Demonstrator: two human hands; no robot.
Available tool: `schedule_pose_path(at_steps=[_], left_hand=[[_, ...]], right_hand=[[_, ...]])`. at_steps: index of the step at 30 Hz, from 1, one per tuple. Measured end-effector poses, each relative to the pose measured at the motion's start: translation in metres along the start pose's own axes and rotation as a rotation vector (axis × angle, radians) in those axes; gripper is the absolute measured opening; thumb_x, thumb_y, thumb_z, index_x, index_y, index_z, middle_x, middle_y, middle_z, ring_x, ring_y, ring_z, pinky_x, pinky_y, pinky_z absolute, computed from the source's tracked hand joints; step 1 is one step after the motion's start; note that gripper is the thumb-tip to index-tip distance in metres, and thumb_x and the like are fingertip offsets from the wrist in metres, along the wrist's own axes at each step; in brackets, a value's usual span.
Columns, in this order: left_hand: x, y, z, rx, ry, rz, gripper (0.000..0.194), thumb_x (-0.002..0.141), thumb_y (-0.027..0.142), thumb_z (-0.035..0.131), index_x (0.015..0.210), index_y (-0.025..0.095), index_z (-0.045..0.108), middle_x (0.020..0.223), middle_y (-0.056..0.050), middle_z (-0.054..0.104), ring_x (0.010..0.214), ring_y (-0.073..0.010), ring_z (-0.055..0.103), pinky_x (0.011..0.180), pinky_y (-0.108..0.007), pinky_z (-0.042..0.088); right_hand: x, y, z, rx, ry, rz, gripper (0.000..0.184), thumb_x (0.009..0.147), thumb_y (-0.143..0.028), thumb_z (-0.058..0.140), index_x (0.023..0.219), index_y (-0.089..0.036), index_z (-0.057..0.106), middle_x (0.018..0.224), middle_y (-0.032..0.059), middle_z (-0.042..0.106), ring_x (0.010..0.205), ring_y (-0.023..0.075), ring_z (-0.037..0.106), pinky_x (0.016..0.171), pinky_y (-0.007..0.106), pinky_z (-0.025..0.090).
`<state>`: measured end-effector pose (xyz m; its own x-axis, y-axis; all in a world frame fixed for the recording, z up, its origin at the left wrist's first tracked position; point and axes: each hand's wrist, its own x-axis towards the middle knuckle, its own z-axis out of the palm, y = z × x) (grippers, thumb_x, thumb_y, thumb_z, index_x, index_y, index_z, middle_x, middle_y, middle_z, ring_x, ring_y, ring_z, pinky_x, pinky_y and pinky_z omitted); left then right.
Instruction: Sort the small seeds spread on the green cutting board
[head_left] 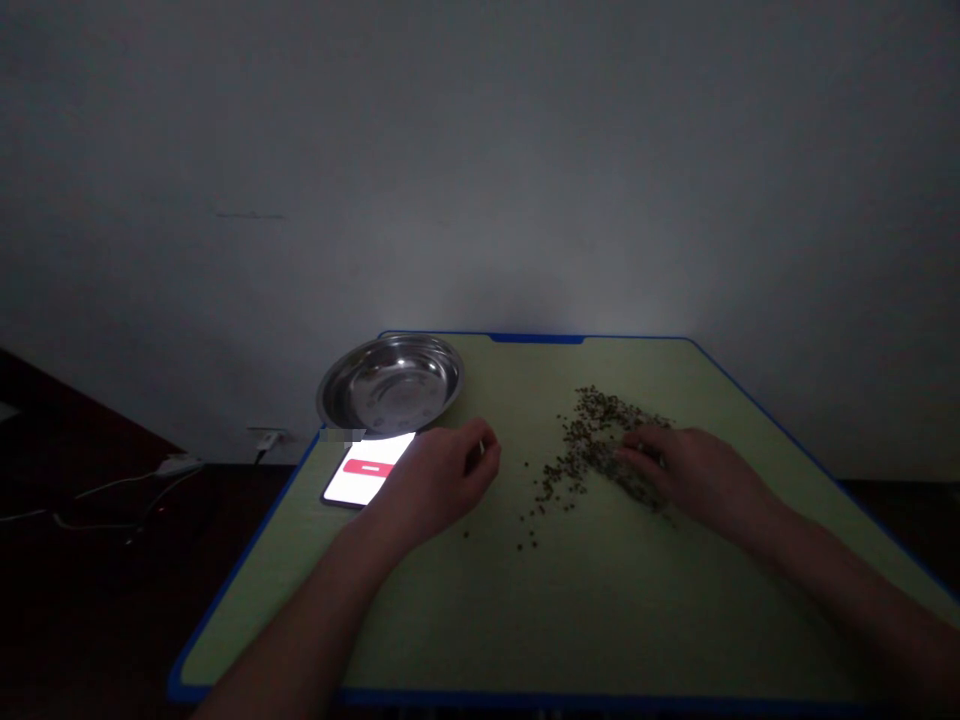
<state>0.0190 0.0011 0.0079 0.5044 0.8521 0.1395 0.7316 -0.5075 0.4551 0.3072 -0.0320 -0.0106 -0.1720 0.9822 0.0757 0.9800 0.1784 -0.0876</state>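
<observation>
Small dark brown grains, like peppercorns or dried seeds (pixel 574 450), lie in a loose heap on the right half of the table, with a few strays nearer me. My right hand (pixel 686 470) reaches into the heap's right side, thumb and forefinger drawn together in a pinch. Whatever is between those fingertips is too small to make out. To the left of the heap, my left hand (pixel 446 470) hovers with its fingers curled and thumb tip meeting them; any content is hidden. Just beyond it stands a shiny steel basin (pixel 401 385), with no grains visible inside.
A phone with a lit screen (pixel 360 470) lies beside the basin, partly behind my left hand. The pale green table (pixel 510 620) has a blue edge and meets a grey wall (pixel 562 180). White cables and a plug (pixel 266 440) are low on the left.
</observation>
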Motion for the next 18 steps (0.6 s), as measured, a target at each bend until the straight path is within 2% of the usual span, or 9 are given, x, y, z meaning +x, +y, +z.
schedule_pose_path(at_steps=[3,6,11,18], left_hand=[[0.000,-0.001,0.001,0.001,-0.001,0.006,0.019,0.087,0.027,0.043,0.082,0.017,0.058,0.063,0.001,0.057,0.052,-0.0091,0.047,0.050,-0.023,0.027],[0.000,-0.002,0.002,0.003,-0.009,0.004,0.020,0.087,0.028,0.043,0.081,0.017,0.058,0.063,0.001,0.057,0.053,-0.0092,0.047,0.049,-0.024,0.026],[0.000,-0.001,0.001,0.004,-0.006,0.006,0.019,0.087,0.028,0.044,0.081,0.018,0.058,0.061,0.002,0.056,0.051,-0.0084,0.045,0.049,-0.024,0.025],[-0.002,0.000,0.000,-0.015,0.015,0.013,0.020,0.088,0.029,0.044,0.081,0.018,0.059,0.062,0.002,0.056,0.051,-0.0083,0.045,0.049,-0.024,0.026]], right_hand=[[0.016,-0.003,0.000,0.114,-0.034,-0.052,0.030,0.093,-0.036,0.042,0.085,-0.020,0.066,0.073,0.0043,0.069,0.065,0.0188,0.062,0.057,0.029,0.040],[0.020,-0.017,0.001,0.196,-0.072,-0.112,0.028,0.093,-0.033,0.043,0.083,-0.020,0.066,0.072,0.0027,0.068,0.065,0.0169,0.061,0.058,0.028,0.039],[0.005,-0.038,0.000,0.235,-0.134,-0.195,0.025,0.092,-0.031,0.044,0.082,-0.022,0.065,0.071,0.0007,0.067,0.063,0.0158,0.060,0.058,0.027,0.039],[-0.021,-0.025,-0.004,0.377,-0.181,-0.110,0.026,0.093,-0.037,0.042,0.083,-0.023,0.063,0.073,0.0005,0.067,0.064,0.0159,0.061,0.058,0.027,0.042]])
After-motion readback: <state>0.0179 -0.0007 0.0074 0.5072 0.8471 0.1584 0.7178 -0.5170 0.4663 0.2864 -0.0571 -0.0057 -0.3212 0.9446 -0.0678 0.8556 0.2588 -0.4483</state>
